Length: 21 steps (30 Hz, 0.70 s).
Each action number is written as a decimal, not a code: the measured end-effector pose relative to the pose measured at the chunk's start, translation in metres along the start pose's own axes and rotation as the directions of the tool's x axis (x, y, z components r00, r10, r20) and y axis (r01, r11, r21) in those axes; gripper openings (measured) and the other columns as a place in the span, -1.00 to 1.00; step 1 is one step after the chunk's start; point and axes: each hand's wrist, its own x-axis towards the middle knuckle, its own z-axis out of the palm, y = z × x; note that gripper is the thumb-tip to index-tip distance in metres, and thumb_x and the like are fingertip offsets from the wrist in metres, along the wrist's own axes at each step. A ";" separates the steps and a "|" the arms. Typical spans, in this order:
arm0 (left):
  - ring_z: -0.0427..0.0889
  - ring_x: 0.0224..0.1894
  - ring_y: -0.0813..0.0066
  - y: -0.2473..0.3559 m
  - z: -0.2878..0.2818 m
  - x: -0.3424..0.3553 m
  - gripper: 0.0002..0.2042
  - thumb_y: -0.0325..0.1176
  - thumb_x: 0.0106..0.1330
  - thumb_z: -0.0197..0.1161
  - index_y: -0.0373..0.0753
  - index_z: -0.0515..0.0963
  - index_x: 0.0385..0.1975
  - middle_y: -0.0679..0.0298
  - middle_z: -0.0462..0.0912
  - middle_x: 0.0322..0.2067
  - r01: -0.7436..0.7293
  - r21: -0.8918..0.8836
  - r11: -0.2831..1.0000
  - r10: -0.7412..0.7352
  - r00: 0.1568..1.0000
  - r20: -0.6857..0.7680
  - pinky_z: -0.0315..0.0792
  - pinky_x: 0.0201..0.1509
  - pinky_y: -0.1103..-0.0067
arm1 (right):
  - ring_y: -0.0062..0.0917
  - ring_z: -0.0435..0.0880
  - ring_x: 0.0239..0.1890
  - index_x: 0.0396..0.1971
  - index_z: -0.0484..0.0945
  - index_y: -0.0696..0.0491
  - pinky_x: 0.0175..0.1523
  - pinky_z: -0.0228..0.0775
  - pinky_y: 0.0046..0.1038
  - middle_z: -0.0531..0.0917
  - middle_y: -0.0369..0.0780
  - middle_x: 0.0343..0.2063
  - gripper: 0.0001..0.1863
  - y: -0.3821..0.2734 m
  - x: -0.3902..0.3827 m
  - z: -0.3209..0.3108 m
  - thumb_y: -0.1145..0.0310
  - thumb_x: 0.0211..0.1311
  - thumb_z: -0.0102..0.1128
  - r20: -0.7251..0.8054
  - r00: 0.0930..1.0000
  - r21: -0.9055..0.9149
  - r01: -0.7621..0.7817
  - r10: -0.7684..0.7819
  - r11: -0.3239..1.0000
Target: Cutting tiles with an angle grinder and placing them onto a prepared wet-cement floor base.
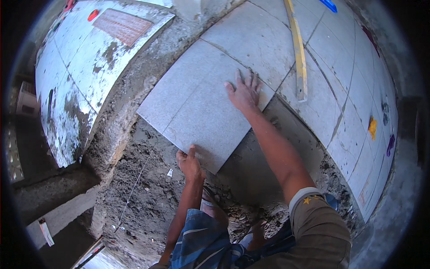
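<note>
While the right hand (245,93) lies spread on the pale floor tile (197,105), the left hand (191,165) pinches its near edge | position: beside far laid tile (253,38) | seating looks unfinished | near-right wet mortar (247,172) untiled

The right hand (245,93) lies palm down with fingers spread on the tile (188,89) beside its far edge, the bare right forearm (278,147) slanting across the tile's right edge, while the left hand (191,167), fingers bent, touches its near edge, the left forearm (182,213) nearer the body.
</note>
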 end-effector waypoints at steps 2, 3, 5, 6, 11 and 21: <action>0.57 -0.10 0.43 0.007 -0.001 -0.001 -0.61 -0.41 0.43 0.31 -0.42 0.42 0.16 0.19 0.62 -0.06 -0.008 0.036 0.999 0.006 0.999 0.052 0.47 0.03 0.45 | 0.13 -0.16 0.60 0.56 0.16 -0.13 0.54 -0.40 0.32 0.02 0.07 0.57 -0.15 0.001 0.000 0.002 -0.32 0.44 -0.06 0.001 1.000 0.006 -0.012 0.012 1.000; 0.57 -0.08 0.44 0.011 0.001 -0.003 -0.61 -0.38 0.43 0.32 -0.43 0.44 0.15 0.20 0.62 -0.05 -0.019 0.059 0.998 0.013 0.995 0.095 0.47 0.02 0.44 | 0.14 -0.16 0.60 0.56 0.17 -0.13 0.55 -0.40 0.32 0.02 0.07 0.56 -0.15 0.004 0.000 0.003 -0.32 0.44 -0.05 -0.038 0.999 0.015 -0.008 0.009 1.000; 0.57 -0.06 0.44 0.036 0.000 -0.023 -0.58 -0.35 0.43 0.32 -0.42 0.45 0.19 0.20 0.62 -0.02 -0.015 0.134 0.991 -0.004 0.991 0.137 0.47 0.07 0.43 | 0.14 -0.16 0.60 0.56 0.17 -0.12 0.55 -0.41 0.32 0.03 0.07 0.56 -0.15 0.007 -0.001 0.007 -0.31 0.44 -0.05 -0.072 0.997 0.021 -0.018 0.019 1.000; 0.57 -0.03 0.43 0.050 -0.003 -0.032 -0.55 -0.32 0.44 0.32 -0.41 0.46 0.23 0.21 0.61 0.00 -0.024 0.199 0.980 -0.010 0.986 0.167 0.46 0.11 0.42 | 0.14 -0.15 0.60 0.56 0.17 -0.12 0.55 -0.41 0.32 0.03 0.07 0.56 -0.15 0.003 -0.001 0.005 -0.31 0.44 -0.04 -0.080 0.997 0.028 -0.003 0.006 1.000; 0.35 0.42 0.02 0.074 -0.007 -0.022 -0.37 -0.10 0.39 0.39 -0.18 0.39 0.41 -0.05 0.35 0.38 -0.611 0.581 0.538 0.439 0.791 0.426 0.32 0.43 0.19 | 0.15 -0.16 0.60 0.56 0.17 -0.10 0.56 -0.45 0.30 0.02 0.12 0.55 -0.15 0.014 -0.002 0.015 -0.29 0.43 -0.02 -0.144 0.989 0.022 0.026 -0.023 0.999; -0.16 0.63 -0.17 0.057 0.065 0.081 0.33 0.69 -0.06 0.17 -0.26 0.05 0.58 -0.13 -0.05 0.58 -0.618 0.687 -0.382 0.400 0.560 0.725 -0.22 0.56 -0.19 | 0.20 -0.23 0.60 0.58 0.07 0.04 0.54 -0.61 0.34 -0.04 0.19 0.56 0.01 -0.006 -0.009 0.004 -0.37 0.35 -0.03 -0.132 0.991 0.064 0.029 -0.020 0.998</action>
